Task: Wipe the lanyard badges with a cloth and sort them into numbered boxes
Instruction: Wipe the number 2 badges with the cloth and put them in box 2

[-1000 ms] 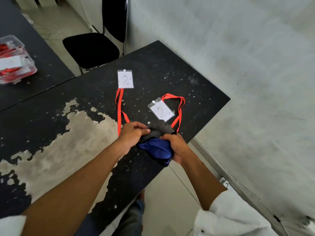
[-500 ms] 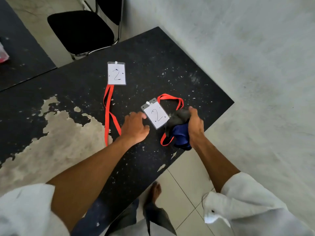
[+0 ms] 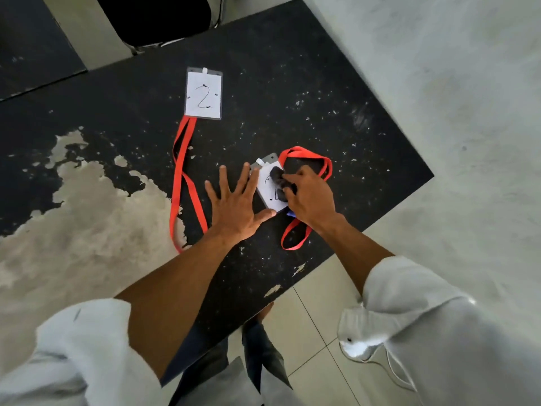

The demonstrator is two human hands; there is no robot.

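Note:
Two lanyard badges marked "2" lie on the black table (image 3: 292, 83). The far badge (image 3: 203, 95) lies flat with its red strap (image 3: 183, 183) trailing toward me. The near badge (image 3: 270, 189) sits by the table's right edge, its red strap (image 3: 310, 155) looped behind it. My left hand (image 3: 237, 206) lies flat with fingers spread, fingertips and thumb holding the near badge's left edge down. My right hand (image 3: 311, 197) grips a bunched dark cloth (image 3: 278, 180) and presses it on the badge face. No numbered box is in view.
A black chair (image 3: 158, 16) stands beyond the table's far edge. A second dark table (image 3: 32, 45) sits at top left. The tabletop's paint is worn to a pale patch (image 3: 73, 224) on the left. The grey wall runs close along the right; tiled floor lies below.
My right hand has carried the cloth from beside the near badge onto its face. My left hand has opened flat against the badge's left edge. The view has tilted down and closer.

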